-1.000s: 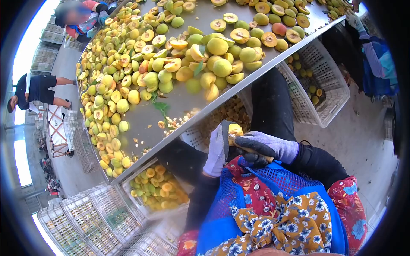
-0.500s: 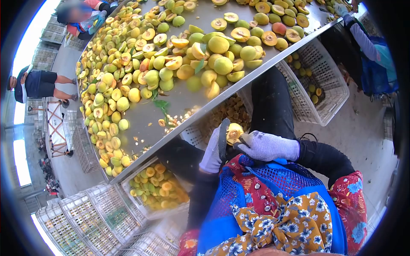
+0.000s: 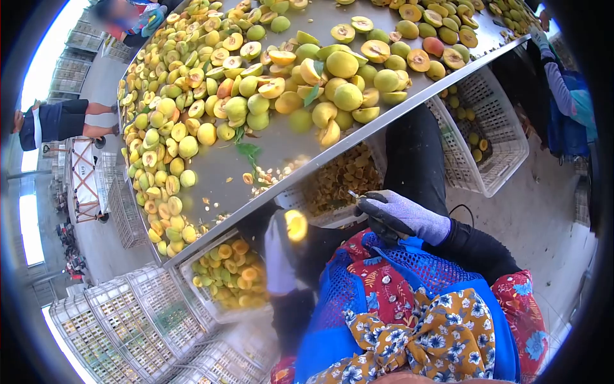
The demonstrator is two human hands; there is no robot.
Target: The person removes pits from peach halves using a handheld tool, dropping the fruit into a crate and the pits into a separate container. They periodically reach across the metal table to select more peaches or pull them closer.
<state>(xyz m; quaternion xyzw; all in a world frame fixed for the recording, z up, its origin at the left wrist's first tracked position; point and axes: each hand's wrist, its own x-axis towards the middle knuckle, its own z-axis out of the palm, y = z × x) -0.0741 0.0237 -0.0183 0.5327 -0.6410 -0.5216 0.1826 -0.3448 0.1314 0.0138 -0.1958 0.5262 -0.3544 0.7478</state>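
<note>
My left hand (image 3: 280,251), in a grey glove with a dark palm, is blurred and closed around a yellow peach half (image 3: 295,225). It is above and beside a crate of cut peach halves (image 3: 229,274). My right hand (image 3: 404,216), gloved the same way, is in front of my lap. Its fingers are wrapped round a small tool (image 3: 354,194) with a short metal tip pointing left; the handle is hidden in the fist. Beyond the hands, a crate of brownish-yellow scraps (image 3: 345,180) sits partly under the table edge.
A metal table (image 3: 217,176) carries heaps of whole and halved peaches (image 3: 256,89), loose pits and leaves (image 3: 248,152). Its raised rim (image 3: 358,136) runs diagonally before me. A white crate (image 3: 495,160) stands right, stacked crates (image 3: 137,320) lower left. Other people work at the far edges.
My left hand has moved left and down, away from my right hand, carrying the peach half. The tool's tip now shows in my right hand. The view has shifted slightly.
</note>
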